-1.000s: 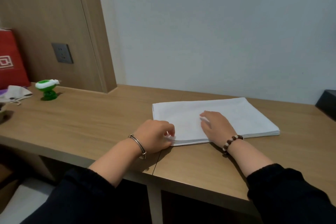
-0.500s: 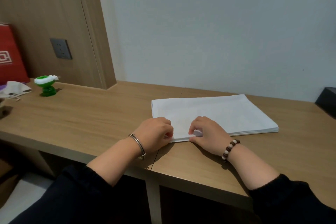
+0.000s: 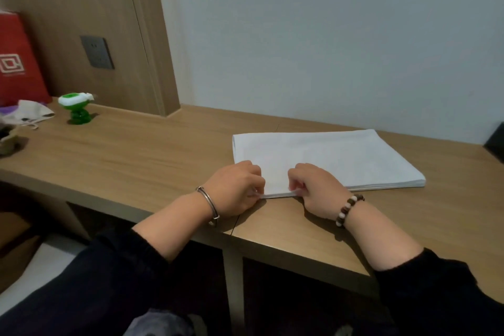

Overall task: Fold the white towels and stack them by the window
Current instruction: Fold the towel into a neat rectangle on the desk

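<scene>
A flat stack of white towels (image 3: 327, 158) lies on the wooden desk (image 3: 136, 155), right of centre, close to the white wall. My left hand (image 3: 234, 188) is curled at the stack's near left corner and pinches the towel edge there. A short way to the right, my right hand (image 3: 313, 188) pinches the same near edge with thumb and curled fingers. Both wrists rest on the desk. No window is in view.
A green and white toy (image 3: 77, 108) stands at the back left of the desk. Left of it are a red bag (image 3: 16, 63) and a crumpled white cloth (image 3: 32, 114). A dark object (image 3: 495, 142) sits at the far right edge. A wall socket (image 3: 96, 52) is on the wooden panel.
My right hand slid from lying flat on top of the stack back to its near edge and curled to pinch it. My left hand stayed at the corner.
</scene>
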The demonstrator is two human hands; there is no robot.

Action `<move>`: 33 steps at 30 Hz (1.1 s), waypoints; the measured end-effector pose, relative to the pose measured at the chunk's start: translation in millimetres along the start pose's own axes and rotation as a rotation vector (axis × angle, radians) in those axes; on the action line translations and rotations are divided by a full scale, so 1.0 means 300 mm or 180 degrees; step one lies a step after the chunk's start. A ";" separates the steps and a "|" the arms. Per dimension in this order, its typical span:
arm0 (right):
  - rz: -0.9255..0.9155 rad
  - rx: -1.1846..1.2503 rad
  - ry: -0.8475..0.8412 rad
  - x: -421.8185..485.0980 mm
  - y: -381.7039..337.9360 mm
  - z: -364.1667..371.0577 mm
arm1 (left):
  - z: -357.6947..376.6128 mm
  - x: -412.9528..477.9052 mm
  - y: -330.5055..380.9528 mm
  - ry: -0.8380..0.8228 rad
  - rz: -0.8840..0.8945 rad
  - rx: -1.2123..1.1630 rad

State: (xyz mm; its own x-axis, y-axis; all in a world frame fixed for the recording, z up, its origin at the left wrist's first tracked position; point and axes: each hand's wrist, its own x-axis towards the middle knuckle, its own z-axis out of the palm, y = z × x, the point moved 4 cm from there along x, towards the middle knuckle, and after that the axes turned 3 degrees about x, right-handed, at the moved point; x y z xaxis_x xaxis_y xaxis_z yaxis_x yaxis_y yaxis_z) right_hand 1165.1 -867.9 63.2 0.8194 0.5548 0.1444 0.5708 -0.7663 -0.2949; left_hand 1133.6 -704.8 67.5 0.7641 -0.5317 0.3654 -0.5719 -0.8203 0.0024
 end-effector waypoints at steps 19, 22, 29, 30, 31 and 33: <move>0.1024 -0.0533 -0.0562 0.239 0.018 0.132 | -0.044 -0.074 -0.218 0.0500 -0.2542 -0.2592; 0.0736 -0.0580 -0.0681 0.213 0.020 0.122 | -0.029 -0.094 -0.349 0.0499 -0.2976 -0.2213; 0.0213 -0.0633 -0.0830 0.170 0.032 0.097 | 0.002 -0.020 -0.350 -0.0315 -0.2200 -0.1836; 0.0182 -0.0627 -0.0845 0.167 0.032 0.095 | 0.003 -0.010 -0.343 -0.0310 -0.2146 -0.1736; 0.0162 -0.0620 -0.0854 0.164 0.032 0.094 | 0.004 -0.003 -0.336 -0.0271 -0.2112 -0.1634; 0.0141 -0.0610 -0.0866 0.161 0.033 0.092 | 0.005 0.005 -0.327 -0.0165 -0.2073 -0.1407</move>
State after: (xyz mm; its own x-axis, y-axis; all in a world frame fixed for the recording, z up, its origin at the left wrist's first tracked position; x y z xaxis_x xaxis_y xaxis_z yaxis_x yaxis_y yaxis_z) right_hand 1208.8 -839.9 41.2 0.8141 0.5660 -0.1298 0.5557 -0.8242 -0.1087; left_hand 1191.3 -625.6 66.6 0.9928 0.0091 0.1193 -0.0616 -0.8159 0.5749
